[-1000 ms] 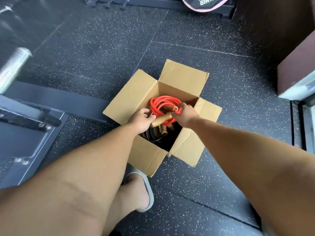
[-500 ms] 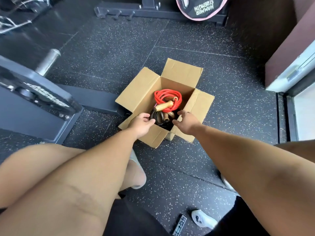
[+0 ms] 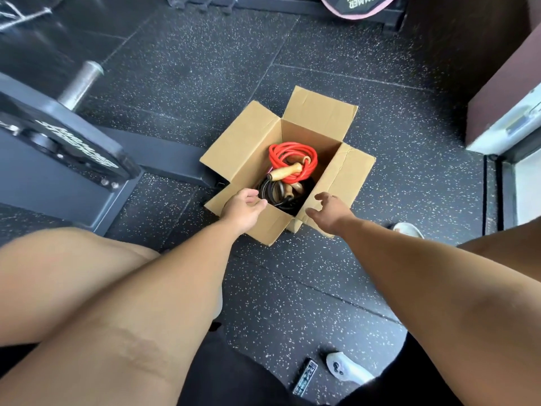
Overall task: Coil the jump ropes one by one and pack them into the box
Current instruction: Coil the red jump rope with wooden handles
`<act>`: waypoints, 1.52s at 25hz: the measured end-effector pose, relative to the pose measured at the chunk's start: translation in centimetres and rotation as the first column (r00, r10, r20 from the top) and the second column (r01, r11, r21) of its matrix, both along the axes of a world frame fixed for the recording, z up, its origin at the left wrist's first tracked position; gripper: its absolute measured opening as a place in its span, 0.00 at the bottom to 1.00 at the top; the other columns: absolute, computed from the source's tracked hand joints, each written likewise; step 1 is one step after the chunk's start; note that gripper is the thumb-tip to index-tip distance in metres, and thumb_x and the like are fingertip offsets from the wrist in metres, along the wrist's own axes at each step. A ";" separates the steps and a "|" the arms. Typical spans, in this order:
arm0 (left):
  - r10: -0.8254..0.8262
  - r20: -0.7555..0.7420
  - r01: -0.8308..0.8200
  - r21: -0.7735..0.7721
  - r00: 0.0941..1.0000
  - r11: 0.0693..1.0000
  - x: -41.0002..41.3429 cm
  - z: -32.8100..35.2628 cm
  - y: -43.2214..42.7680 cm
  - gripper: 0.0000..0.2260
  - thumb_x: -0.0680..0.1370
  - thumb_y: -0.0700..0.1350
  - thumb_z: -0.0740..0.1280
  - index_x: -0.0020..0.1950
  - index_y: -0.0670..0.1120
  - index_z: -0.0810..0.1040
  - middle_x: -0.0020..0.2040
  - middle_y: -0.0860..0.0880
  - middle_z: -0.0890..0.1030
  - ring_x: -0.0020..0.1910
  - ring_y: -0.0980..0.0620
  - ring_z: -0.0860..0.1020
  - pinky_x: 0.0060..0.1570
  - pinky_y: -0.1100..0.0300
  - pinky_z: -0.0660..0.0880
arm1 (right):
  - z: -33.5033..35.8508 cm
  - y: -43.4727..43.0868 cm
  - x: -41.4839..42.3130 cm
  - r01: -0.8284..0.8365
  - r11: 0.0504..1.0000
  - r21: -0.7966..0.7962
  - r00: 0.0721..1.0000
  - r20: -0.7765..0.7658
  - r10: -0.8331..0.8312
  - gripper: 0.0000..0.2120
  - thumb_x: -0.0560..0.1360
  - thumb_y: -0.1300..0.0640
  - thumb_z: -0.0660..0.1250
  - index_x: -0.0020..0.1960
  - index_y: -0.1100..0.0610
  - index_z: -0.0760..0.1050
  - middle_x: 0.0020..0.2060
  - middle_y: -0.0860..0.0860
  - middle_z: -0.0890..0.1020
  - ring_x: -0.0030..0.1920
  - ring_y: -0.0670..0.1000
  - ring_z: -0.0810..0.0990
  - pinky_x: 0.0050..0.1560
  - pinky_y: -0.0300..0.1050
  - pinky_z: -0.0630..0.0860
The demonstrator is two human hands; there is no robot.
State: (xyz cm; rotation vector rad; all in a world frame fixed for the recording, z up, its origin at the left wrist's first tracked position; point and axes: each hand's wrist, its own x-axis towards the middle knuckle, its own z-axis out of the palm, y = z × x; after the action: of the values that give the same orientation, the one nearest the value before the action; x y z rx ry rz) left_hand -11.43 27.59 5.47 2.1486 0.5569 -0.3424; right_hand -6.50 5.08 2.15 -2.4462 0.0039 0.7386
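Note:
An open cardboard box (image 3: 243, 150) stands on the dark speckled floor with its four flaps spread out. Inside lies a coiled red jump rope (image 3: 292, 155) with a wooden handle (image 3: 285, 172) across it. Under it sits a coiled black jump rope (image 3: 273, 194) with more wooden handles. My left hand (image 3: 241, 209) hovers over the near flap, fingers loosely apart and holding nothing. My right hand (image 3: 329, 210) hovers over the box's near right flap, fingers spread and empty.
A grey gym machine frame (image 3: 58, 159) with a steel bar (image 3: 80, 82) stands at the left. A pink-rimmed weight plate (image 3: 357, 5) leans at the back. A door threshold (image 3: 503, 183) runs along the right. A white slipper (image 3: 345, 369) and a small dark packet (image 3: 306, 376) lie near my legs.
Both hands have let go of the red rope, left it in the box and drawn back to the near edge. The view has pulled away from the box.

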 end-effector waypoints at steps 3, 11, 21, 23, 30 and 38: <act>0.029 -0.010 -0.029 0.065 1.000 0.997 -1.0 -0.7 1.0 0.18 0.78 0.54 0.69 0.67 0.53 0.74 0.68 0.51 0.75 0.63 0.50 0.75 0.55 0.59 0.70 | -0.1 0.5 0.1 -0.017 1.000 0.005 1.000 0.013 0.017 0.29 0.80 0.46 0.65 0.76 0.57 0.64 0.69 0.60 0.72 0.65 0.60 0.76 0.64 0.48 0.71; 0.418 -0.294 -0.428 0.032 0.860 0.903 -2.0 -2.5 3.3 0.39 0.77 0.53 0.70 0.79 0.43 0.51 0.74 0.42 0.67 0.68 0.39 0.71 0.66 0.48 0.69 | -0.3 1.4 3.1 -0.076 0.996 -0.037 0.997 0.022 0.077 0.28 0.79 0.47 0.66 0.75 0.56 0.65 0.70 0.58 0.73 0.68 0.59 0.74 0.68 0.48 0.70; 0.388 0.093 -0.373 -0.146 0.917 0.916 4.1 -1.8 1.4 0.25 0.80 0.45 0.60 0.78 0.49 0.59 0.57 0.55 0.80 0.54 0.50 0.78 0.52 0.57 0.69 | -1.4 8.6 9.4 -0.366 0.909 -0.198 0.927 0.006 0.375 0.31 0.79 0.55 0.58 0.81 0.48 0.55 0.81 0.48 0.54 0.79 0.61 0.54 0.75 0.63 0.58; 0.368 0.105 -0.354 -0.126 0.924 0.927 5.1 -2.4 1.4 0.24 0.81 0.45 0.60 0.77 0.50 0.61 0.57 0.56 0.80 0.52 0.53 0.77 0.52 0.58 0.69 | -2.0 9.8 11.1 -0.428 0.874 -0.232 0.902 -0.044 0.430 0.30 0.78 0.58 0.58 0.79 0.47 0.60 0.80 0.51 0.59 0.78 0.59 0.56 0.74 0.61 0.59; 0.074 0.188 -0.096 0.111 0.979 0.989 8.0 -7.1 1.1 0.22 0.79 0.51 0.65 0.73 0.54 0.67 0.71 0.53 0.71 0.66 0.51 0.72 0.66 0.53 0.70 | -5.0 7.6 14.7 0.067 0.966 0.251 0.944 -0.328 0.020 0.05 0.76 0.59 0.68 0.49 0.55 0.83 0.42 0.50 0.83 0.42 0.48 0.78 0.40 0.38 0.74; -0.255 -0.095 0.271 0.437 0.962 0.858 11.0 -12.4 -0.7 0.33 0.74 0.63 0.68 0.77 0.59 0.62 0.80 0.51 0.52 0.73 0.41 0.54 0.72 0.45 0.62 | -6.3 1.7 20.9 0.280 0.959 0.034 0.883 0.383 -0.271 0.21 0.73 0.55 0.66 0.66 0.57 0.75 0.60 0.54 0.78 0.61 0.55 0.76 0.64 0.47 0.70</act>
State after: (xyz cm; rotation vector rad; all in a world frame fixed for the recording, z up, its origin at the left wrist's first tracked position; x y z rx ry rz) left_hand -0.45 26.92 -6.89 2.6833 0.3820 -0.4332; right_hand 14.45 6.83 -4.10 -2.4999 0.2060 0.1263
